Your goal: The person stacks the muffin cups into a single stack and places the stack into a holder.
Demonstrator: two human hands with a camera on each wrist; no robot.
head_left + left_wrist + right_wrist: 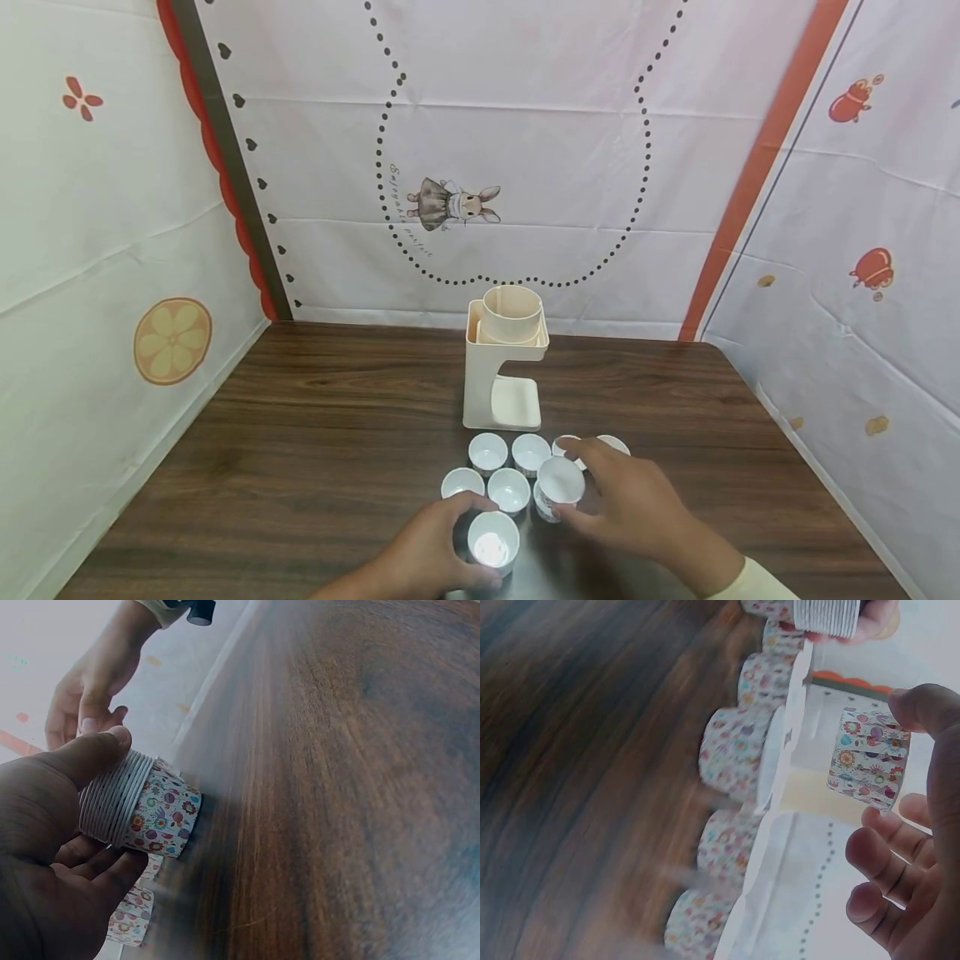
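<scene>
My left hand (431, 550) grips a nested stack of white paper cups (493, 542); in the left wrist view the stack (139, 806) shows several rims and a floral print, with my thumb on top and fingers beneath. My right hand (633, 500) pinches one cup (561, 481) between thumb and fingers, above a cup in the front row. The right wrist view shows this floral cup (870, 756) off the table, held at its rim and base. Single cups stand in two rows, among them one at back left (487, 452) and one in front (508, 490).
A cream dispenser-like stand (480, 383) with a round top holder (512, 315) stands behind the cups on the dark wooden table (337, 433). Printed white cloth (525, 167) hangs at the back and both sides. Another cup (615, 444) stands behind my right hand.
</scene>
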